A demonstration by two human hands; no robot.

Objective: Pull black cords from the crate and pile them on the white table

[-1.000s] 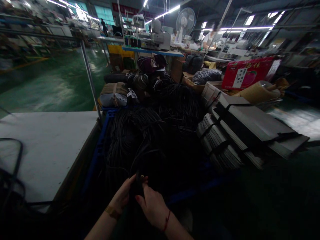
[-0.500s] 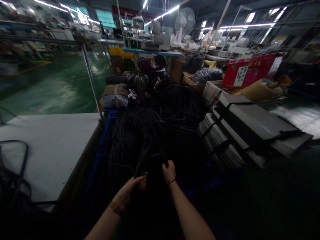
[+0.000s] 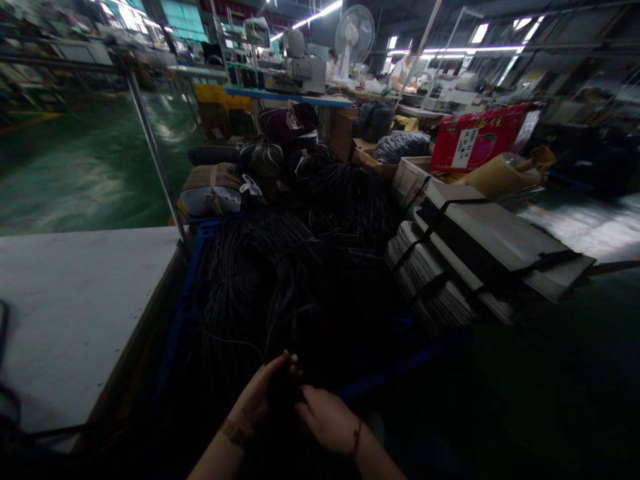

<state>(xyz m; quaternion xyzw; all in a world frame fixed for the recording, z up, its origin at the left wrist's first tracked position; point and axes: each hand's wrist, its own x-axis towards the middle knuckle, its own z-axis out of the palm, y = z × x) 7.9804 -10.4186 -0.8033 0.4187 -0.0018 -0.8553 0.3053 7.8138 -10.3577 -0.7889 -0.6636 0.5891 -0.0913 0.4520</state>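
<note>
My left hand (image 3: 260, 390) is closed around black cords (image 3: 270, 327) that run up to a large coiled heap (image 3: 240, 267). Small yellowish tips show at its thumb and fingers; what they are I cannot make out. Close beside it, lower and to the right, my right hand (image 3: 330, 417) has its fingers curled on the same dark strands, their details lost in shadow. The heap lies on a blue pallet (image 3: 175, 333) in front of me.
A white tabletop (image 3: 75, 287) with a metal post (image 3: 155, 153) borders the left. Strapped stacks of grey boards (image 3: 500, 227) stand right, below a red box (image 3: 480, 140). Wrapped fabric bundles (image 3: 215, 187) sit behind the cords. A person (image 3: 403, 73) works among machines farther back.
My right hand has drawn back from the heap toward me and now sits close to my left hand. The left hand has moved slightly lower. The view has shifted right.
</note>
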